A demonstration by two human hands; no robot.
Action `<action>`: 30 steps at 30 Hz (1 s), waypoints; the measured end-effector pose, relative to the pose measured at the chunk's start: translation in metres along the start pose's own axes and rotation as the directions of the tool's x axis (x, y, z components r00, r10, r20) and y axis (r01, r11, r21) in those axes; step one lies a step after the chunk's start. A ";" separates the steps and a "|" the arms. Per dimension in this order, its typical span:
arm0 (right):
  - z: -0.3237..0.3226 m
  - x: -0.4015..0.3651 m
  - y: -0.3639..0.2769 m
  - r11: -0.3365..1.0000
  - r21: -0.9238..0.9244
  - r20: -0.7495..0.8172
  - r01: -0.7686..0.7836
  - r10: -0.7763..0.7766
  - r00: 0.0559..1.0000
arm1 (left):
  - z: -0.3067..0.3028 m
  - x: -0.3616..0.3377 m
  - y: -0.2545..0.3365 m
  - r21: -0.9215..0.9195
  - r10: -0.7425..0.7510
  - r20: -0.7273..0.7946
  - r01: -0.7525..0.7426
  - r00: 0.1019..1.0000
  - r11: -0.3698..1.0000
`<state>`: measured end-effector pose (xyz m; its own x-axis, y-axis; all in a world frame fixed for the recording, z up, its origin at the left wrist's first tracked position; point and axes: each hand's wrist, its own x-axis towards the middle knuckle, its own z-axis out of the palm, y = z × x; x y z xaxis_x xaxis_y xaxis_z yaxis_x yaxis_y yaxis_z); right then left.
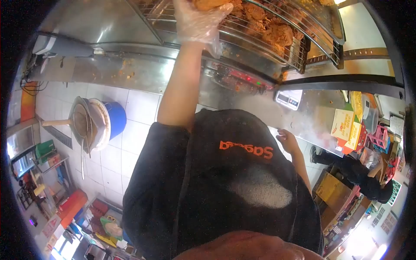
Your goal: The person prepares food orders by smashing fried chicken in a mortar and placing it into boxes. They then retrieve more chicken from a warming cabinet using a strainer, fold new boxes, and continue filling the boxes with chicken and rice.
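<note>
My left hand [199,19], in a clear plastic glove, is at the top edge with its fingers around a piece of fried chicken [210,4]. Just beneath and beside it is a wire rack [295,54] bearing more browned fried chicken [278,34]. Low at my right side, near the counter edge, is my right hand [286,141]. It is bare, its fingers are loosely bent and apart, and nothing shows in it.
A digital scale [288,99] and yellow-and-red boxes [346,123] are on the metal counter [255,106] at right. A blue bucket [116,120] with strainers stands on the left floor. Another person [356,171] in dark clothing is at far right.
</note>
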<state>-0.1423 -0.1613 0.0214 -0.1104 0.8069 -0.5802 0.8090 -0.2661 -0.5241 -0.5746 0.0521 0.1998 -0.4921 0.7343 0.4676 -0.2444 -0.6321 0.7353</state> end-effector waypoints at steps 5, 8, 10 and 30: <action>-0.006 -0.006 -0.029 0.999 -0.031 0.033 -0.016 0.017 0.999 | -0.027 -0.036 0.007 -0.422 -0.303 -0.095 0.238 0.948 0.875; -0.017 0.001 -0.059 0.995 0.006 0.033 0.103 -0.103 0.994 | -0.040 -0.051 0.030 -0.857 -0.635 0.095 0.388 0.767 0.340; -0.023 0.017 -0.090 0.957 0.053 -0.013 0.286 -0.285 0.958 | -0.053 -0.064 0.046 -0.853 -0.628 0.148 0.420 0.764 0.310; 0.027 0.111 -0.569 0.339 0.402 -0.277 0.851 -0.841 0.466 | -0.131 -0.164 0.099 -0.780 -0.600 -0.140 0.285 0.788 0.557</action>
<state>-0.6305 0.0652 0.2383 -0.5718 0.7453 0.3429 -0.0518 0.3843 -0.9218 -0.6272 -0.1636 0.1317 -0.3584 0.9228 -0.1415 -0.9281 -0.3358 0.1607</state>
